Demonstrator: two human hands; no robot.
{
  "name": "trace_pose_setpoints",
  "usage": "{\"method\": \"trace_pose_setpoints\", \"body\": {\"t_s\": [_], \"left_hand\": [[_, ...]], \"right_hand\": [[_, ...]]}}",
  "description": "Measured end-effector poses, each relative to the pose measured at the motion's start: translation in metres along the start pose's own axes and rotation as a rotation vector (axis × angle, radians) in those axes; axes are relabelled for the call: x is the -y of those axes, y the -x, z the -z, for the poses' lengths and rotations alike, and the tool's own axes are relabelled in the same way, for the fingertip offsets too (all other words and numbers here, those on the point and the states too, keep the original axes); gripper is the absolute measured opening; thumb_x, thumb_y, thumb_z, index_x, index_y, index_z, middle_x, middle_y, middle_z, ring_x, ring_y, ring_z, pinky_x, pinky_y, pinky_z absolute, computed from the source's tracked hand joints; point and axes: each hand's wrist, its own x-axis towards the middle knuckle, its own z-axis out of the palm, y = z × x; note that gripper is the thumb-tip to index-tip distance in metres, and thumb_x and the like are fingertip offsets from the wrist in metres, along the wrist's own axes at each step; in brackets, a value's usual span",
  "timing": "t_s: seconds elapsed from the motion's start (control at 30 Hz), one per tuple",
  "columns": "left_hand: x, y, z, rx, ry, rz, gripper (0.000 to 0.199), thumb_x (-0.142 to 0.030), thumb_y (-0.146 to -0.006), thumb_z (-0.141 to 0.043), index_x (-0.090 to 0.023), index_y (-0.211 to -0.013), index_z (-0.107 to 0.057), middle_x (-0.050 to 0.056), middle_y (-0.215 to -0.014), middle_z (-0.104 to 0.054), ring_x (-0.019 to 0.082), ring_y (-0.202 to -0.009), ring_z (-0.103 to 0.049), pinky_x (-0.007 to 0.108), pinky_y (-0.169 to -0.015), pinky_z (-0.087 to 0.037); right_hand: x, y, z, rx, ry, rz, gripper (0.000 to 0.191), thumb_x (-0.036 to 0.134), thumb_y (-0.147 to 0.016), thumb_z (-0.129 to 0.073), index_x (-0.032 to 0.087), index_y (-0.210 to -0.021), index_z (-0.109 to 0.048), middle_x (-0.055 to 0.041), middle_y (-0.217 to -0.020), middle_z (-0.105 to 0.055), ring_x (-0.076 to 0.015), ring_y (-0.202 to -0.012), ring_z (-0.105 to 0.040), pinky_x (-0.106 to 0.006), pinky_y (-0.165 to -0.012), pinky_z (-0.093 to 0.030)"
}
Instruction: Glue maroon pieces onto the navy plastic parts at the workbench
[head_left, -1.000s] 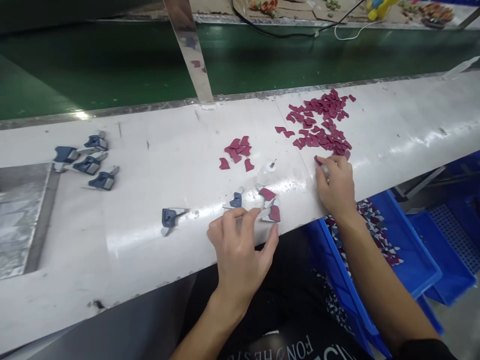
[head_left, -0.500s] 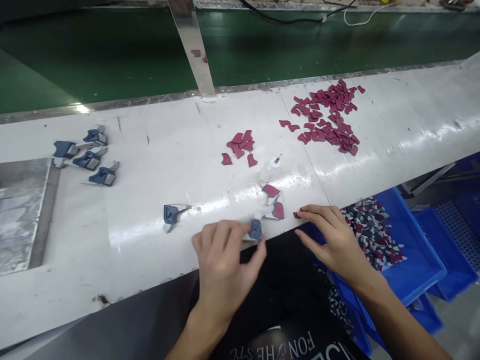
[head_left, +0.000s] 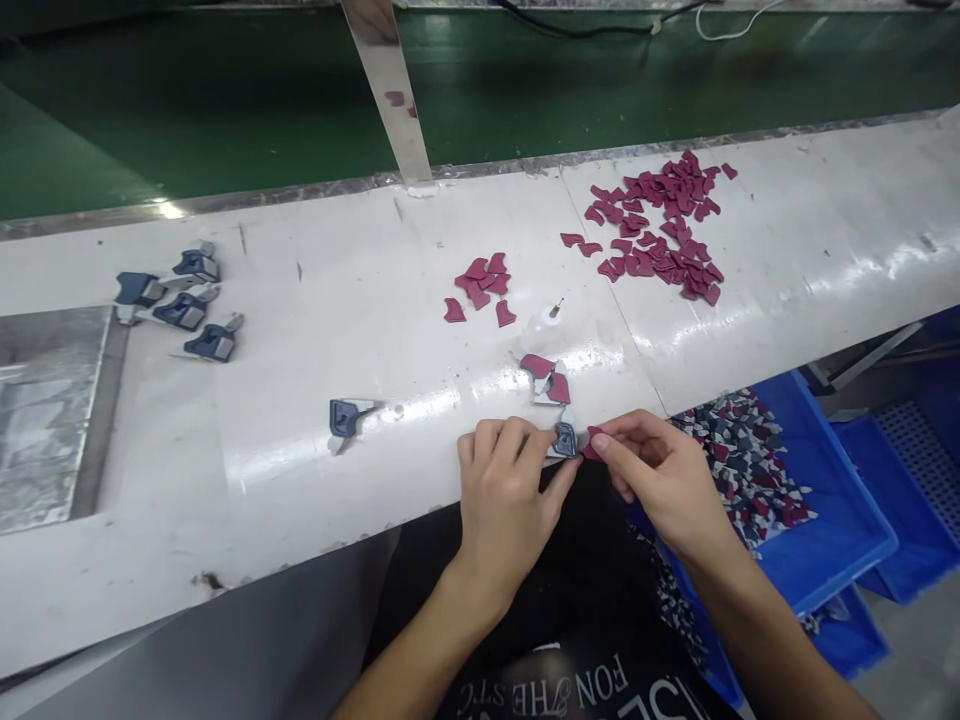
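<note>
At left, fingers (head_left: 540,441) pinch a blue piece (head_left: 565,440), prong (head_left: 568,414) away; right, a maroon chip (head_left: 590,446).

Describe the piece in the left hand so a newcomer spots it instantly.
On the white worktop, go to the near edge by the black shirt. There the left hand pinches a blue-and-grey piece. Its hollowed blue face sets it apart from the maroon piece in the right hand.

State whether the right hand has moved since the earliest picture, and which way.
Yes: judged against the table seam, the right hand has moved left and away from the big maroon pile.
</note>
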Motion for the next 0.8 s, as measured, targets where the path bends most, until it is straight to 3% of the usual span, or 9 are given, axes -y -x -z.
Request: {"method": "trace_pose_setpoints", "body": {"t_s": [0.07, 0.27, 0.47, 0.8], "left_hand": [[0.000, -0.001, -0.002, -0.009, 0.008, 0.015, 0.020, -0.025, -0.094, -0.089, -0.020, -0.107, -0.074, 0.001, -0.095, -0.072, 0.023, -0.095, -0.056, 0.038, -0.083, -0.037], [0.000, -0.001, -0.003, -0.019, 0.010, 0.016, 0.015, -0.028, -0.097, -0.086, -0.021, -0.103, -0.074, 0.000, -0.092, -0.072, 0.022, -0.093, -0.055, 0.039, -0.082, -0.037], [0.001, -0.001, -0.004, -0.024, 0.011, 0.004, 0.012, -0.027, -0.099, -0.084, -0.022, -0.101, -0.074, 0.000, -0.090, -0.073, 0.022, -0.092, -0.055, 0.039, -0.081, -0.037], [0.000, -0.004, -0.002, -0.018, 0.013, -0.001, 0.011, -0.024, -0.099, -0.083, -0.021, -0.099, -0.072, 0.000, -0.088, -0.073, 0.022, -0.091, -0.056, 0.039, -0.080, -0.036]], "right_hand": [[-0.001, -0.003, -0.005, 0.035, -0.079, -0.080, 0.037, 0.055, -0.090, -0.090, 0.020, -0.091, -0.078, 0.0030, -0.052, -0.060, -0.0126, -0.043, -0.051, -0.025, -0.042, -0.044], [-0.005, -0.005, -0.012, 0.028, -0.133, -0.107, 0.043, 0.057, -0.084, -0.094, 0.018, -0.090, -0.077, 0.0032, -0.050, -0.060, -0.0124, -0.040, -0.051, -0.024, -0.039, -0.045], [-0.004, -0.008, -0.018, 0.047, -0.139, -0.116, 0.046, 0.056, -0.078, -0.099, 0.020, -0.095, -0.076, 0.0007, -0.068, -0.070, -0.0108, -0.042, -0.054, -0.023, -0.037, -0.045], [0.006, -0.013, -0.014, 0.150, -0.007, -0.114, 0.044, 0.056, -0.086, -0.094, 0.022, -0.090, -0.066, 0.0066, -0.068, -0.062, -0.0081, -0.041, -0.052, -0.021, -0.036, -0.040]]}}
